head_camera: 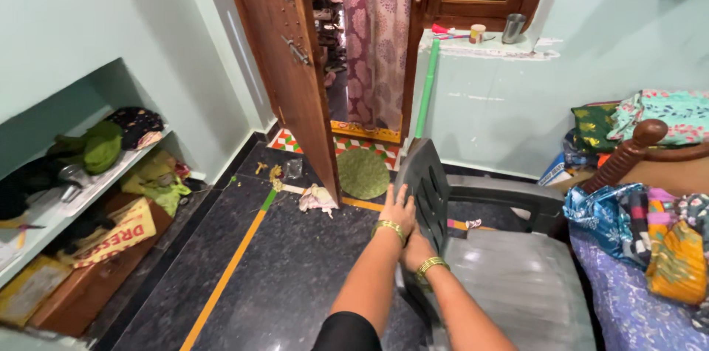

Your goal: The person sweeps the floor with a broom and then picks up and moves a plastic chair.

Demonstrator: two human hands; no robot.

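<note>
Grey plastic chair (pixel 473 248) stands on the dark floor (pixel 281 277) beside the bed (pixel 635 299); its backrest is gripped by the left hand (pixel 399 211) and the right hand (pixel 416 248), fingers clamped; no lift is seen yet.

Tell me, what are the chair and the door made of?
The grey chair looks like moulded plastic: smooth, slightly shiny, with slots in its back. The door looks like brown wood, with visible grain and a metal latch.
</note>
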